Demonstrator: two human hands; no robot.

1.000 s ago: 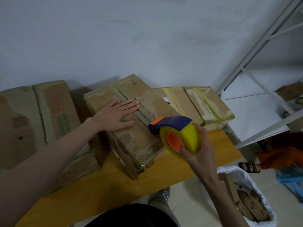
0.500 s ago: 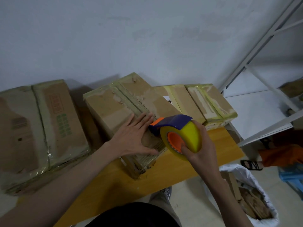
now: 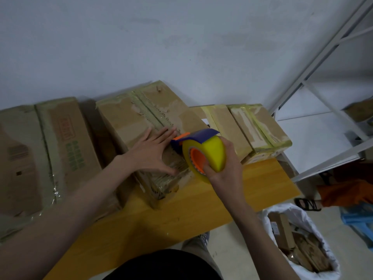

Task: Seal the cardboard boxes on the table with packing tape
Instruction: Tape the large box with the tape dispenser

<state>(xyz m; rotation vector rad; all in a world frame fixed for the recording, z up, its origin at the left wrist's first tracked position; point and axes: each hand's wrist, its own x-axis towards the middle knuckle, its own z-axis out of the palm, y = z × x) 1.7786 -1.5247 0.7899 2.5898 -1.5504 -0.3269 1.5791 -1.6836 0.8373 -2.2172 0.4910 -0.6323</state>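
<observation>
- Left hand lies flat, fingers spread, pressing the middle cardboard box.
- Right hand grips the yellow tape dispenser, just beside the left fingertips, at the box's near end.

matt torn cardboard box; glossy plastic tape roll; smooth wood table.

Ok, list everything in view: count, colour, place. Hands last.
cardboard boxes: four, brown, in a row on the table by the wall
tape dispenser: one, yellow roll, orange core, blue guard, at the middle box's near end
table: one, yellow wood, under the boxes
shelving rack: one, white, at right
sack of cardboard scraps: one, white, on the floor at lower right
sandal: one, black, on the floor at right
left hand: flat on the middle box
right hand: grips the tape dispenser
</observation>
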